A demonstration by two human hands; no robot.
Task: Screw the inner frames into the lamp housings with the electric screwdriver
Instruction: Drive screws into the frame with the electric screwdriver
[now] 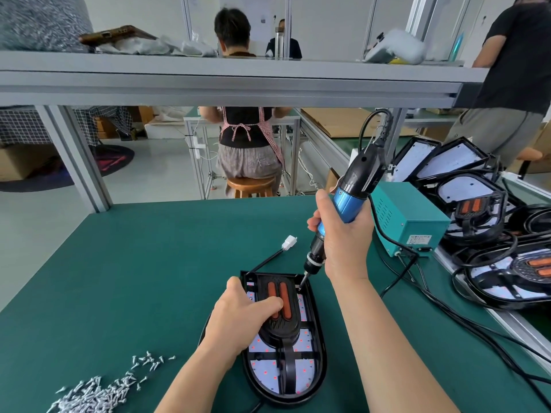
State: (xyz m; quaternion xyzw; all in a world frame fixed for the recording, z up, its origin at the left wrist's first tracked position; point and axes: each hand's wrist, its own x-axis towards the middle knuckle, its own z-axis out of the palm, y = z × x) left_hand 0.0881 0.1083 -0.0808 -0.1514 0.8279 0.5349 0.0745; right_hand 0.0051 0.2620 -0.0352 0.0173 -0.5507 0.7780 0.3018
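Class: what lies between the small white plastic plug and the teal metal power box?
In the head view, the right hand gripping the blue-and-black electric screwdriver stands between the small white plastic plug and the teal metal power box.

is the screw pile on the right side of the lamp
No, the screws are heaped at the near left corner of the view, well to the left of the lamp.
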